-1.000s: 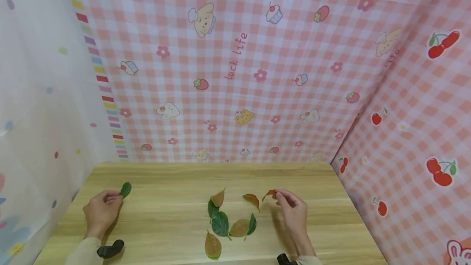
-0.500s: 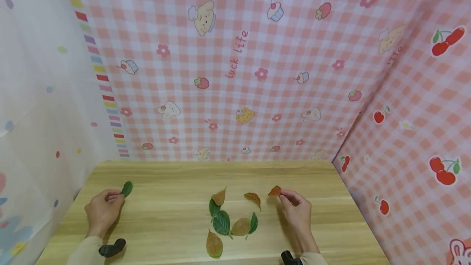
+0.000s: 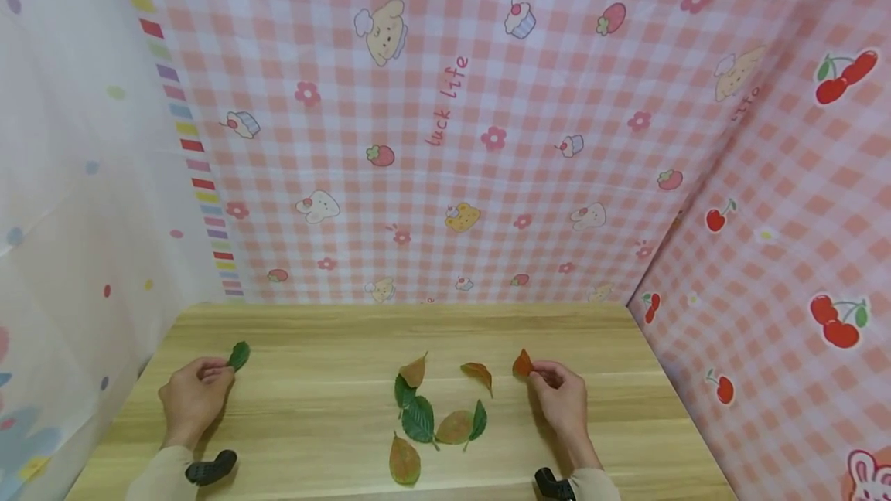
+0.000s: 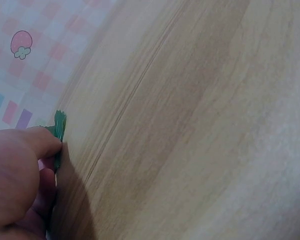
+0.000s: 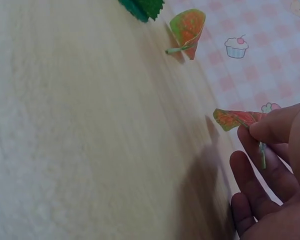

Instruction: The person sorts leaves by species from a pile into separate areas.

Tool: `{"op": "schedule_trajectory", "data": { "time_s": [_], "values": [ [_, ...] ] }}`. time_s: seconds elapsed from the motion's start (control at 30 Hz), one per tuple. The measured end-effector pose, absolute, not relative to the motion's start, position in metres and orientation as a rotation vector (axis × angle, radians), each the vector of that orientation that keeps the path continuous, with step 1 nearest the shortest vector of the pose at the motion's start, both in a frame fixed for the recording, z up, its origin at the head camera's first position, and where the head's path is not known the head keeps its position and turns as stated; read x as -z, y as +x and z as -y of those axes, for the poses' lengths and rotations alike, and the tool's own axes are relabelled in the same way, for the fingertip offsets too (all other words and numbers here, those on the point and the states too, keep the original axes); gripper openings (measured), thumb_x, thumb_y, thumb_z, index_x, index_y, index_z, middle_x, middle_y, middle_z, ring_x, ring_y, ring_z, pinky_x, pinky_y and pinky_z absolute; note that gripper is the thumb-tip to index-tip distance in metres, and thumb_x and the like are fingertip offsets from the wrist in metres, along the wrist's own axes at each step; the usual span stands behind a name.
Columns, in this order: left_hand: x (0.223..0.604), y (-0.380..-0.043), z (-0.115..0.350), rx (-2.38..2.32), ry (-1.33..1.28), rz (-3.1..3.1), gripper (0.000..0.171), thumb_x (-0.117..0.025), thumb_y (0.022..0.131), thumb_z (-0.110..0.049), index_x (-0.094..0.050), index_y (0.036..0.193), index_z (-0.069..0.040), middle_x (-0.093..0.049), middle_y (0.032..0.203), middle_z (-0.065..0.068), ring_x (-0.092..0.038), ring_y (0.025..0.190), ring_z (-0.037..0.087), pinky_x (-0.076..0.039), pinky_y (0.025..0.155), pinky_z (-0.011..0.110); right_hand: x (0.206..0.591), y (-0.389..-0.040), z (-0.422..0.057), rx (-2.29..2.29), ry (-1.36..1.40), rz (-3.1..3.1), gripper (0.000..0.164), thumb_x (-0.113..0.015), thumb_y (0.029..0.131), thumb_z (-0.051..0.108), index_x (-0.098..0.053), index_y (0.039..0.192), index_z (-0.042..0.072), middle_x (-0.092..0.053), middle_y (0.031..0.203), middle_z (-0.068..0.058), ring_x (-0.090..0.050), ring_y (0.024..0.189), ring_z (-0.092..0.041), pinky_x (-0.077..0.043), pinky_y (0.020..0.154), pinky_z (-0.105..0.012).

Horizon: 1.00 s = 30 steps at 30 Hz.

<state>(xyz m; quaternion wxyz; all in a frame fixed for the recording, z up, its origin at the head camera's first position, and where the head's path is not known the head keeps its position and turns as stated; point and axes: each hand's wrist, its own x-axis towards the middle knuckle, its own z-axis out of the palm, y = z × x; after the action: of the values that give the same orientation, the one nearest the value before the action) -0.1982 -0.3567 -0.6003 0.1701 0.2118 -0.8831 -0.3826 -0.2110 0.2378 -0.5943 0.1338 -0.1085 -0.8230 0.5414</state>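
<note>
At the table's left, my left hand (image 3: 197,397) pinches a green leaf (image 3: 240,355) between thumb and fingers; the left wrist view shows that leaf (image 4: 60,127) at the fingertips. My right hand (image 3: 562,402) pinches an orange-red leaf (image 3: 522,362) above the table on the right. In the right wrist view the stem of this leaf (image 5: 235,119) hangs down past the thumb. Left of the right hand lies a curled orange-brown leaf (image 3: 478,375). Several green and brownish leaves, among them a large green leaf (image 3: 418,419) and a brownish leaf (image 3: 455,427), form a curve mid-table.
A single brownish leaf (image 3: 404,461) lies near the front edge of the wooden table (image 3: 313,408). Pink checked cloth (image 3: 431,176) hangs behind and at the right, with pale cloth (image 3: 83,176) on the left. Black wrist devices (image 3: 212,468) are worn on both arms.
My right hand has shifted slightly right and turned its orange-red leaf, so the tip that pointed down-left now points up. The left hand and the leaves on the table stay put.
</note>
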Motion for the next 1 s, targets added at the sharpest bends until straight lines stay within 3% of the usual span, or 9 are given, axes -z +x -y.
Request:
{"op": "schedule_trajectory", "data": {
  "time_s": [0.23,0.53,0.73,0.83,1.0],
  "values": [
    [0.600,-0.198,0.357,1.085,0.618,2.518,0.022,-0.078,0.100,-0.015,-0.083,0.114,0.001,-0.087,0.103,0.018,-0.049,0.066,-0.022,-0.041,0.088,0.023,0.597,-0.216,-0.240,-1.425,-0.262,2.505,0.006,-0.082,0.102,0.007,-0.086,0.104,0.003,-0.085,0.104,-0.015,-0.069,0.088,-0.005,-0.053,0.081,-0.019],
    [0.602,-0.199,0.357,1.109,0.627,2.512,0.023,-0.077,0.101,-0.015,-0.082,0.115,0.002,-0.087,0.105,0.020,-0.049,0.066,-0.023,-0.041,0.090,0.025,0.600,-0.221,-0.248,-1.342,-0.223,2.626,0.006,-0.082,0.103,0.013,-0.086,0.104,0.008,-0.085,0.115,-0.012,-0.073,0.110,-0.023,-0.054,0.098,-0.034],
    [0.603,-0.201,0.357,1.120,0.640,2.515,0.023,-0.078,0.101,-0.016,-0.082,0.116,0.001,-0.087,0.104,0.019,-0.051,0.066,-0.021,-0.043,0.087,0.023,0.602,-0.227,-0.252,-1.346,-0.157,2.613,0.004,-0.083,0.102,0.009,-0.086,0.103,0.006,-0.086,0.110,-0.012,-0.074,0.107,-0.024,-0.054,0.098,-0.033],
    [0.603,-0.201,0.357,1.118,0.644,2.518,0.024,-0.078,0.100,-0.016,-0.082,0.116,0.002,-0.087,0.103,0.018,-0.050,0.066,-0.022,-0.042,0.086,0.023,0.604,-0.230,-0.253,-1.341,-0.116,2.609,0.004,-0.084,0.102,0.010,-0.086,0.102,0.007,-0.086,0.107,-0.011,-0.074,0.107,-0.026,-0.050,0.106,-0.039],
    [0.603,-0.200,0.357,1.113,0.631,2.503,0.023,-0.078,0.101,-0.015,-0.082,0.115,0.002,-0.087,0.103,0.019,-0.050,0.065,-0.023,-0.039,0.076,0.008,0.608,-0.234,-0.254,-1.341,-0.068,2.614,0.004,-0.084,0.101,0.010,-0.086,0.104,0.007,-0.086,0.107,-0.012,-0.072,0.109,-0.032,-0.037,0.118,-0.050]
  ]
}}
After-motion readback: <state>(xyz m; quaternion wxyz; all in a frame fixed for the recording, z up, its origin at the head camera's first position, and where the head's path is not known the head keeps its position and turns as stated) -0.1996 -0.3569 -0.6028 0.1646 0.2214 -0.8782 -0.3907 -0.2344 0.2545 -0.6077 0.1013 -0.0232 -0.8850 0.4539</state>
